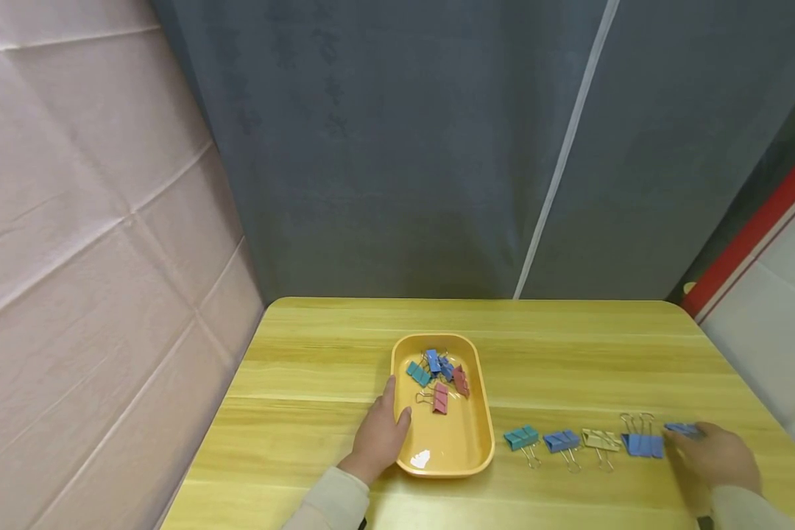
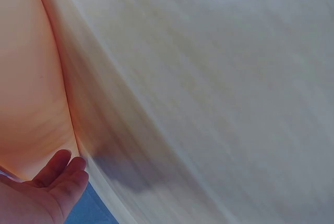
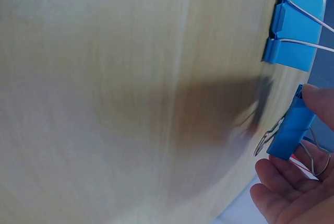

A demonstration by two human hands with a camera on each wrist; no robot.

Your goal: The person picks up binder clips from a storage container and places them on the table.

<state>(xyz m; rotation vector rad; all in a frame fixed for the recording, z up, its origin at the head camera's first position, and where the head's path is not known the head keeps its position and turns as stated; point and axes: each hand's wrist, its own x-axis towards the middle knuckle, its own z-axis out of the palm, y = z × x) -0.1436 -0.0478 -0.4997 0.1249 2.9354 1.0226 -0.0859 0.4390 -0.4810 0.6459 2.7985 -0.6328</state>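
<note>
My left hand (image 1: 379,434) holds the left rim of a yellow-orange tray (image 1: 486,442), thumb over the edge and fingers against the outer wall. In the left wrist view, the fingertips (image 2: 65,174) touch the tray's side (image 2: 31,78). Several binder clips lie in the tray, among them a pink clip (image 1: 440,398), a red clip (image 1: 461,380) and a teal clip (image 1: 419,373). At the right, my right hand (image 1: 722,456) pinches a blue binder clip (image 3: 293,127) between thumb and fingers, its wire handles spread. Beside it lies another blue clip (image 1: 642,445).
Right of the tray, a row on the wooden table (image 1: 318,383) includes a teal clip (image 1: 521,438), a blue clip (image 1: 562,441) and a yellow clip (image 1: 601,439). A grey curtain (image 1: 384,147) hangs behind the table, with a pale cloth (image 1: 93,258) on the left.
</note>
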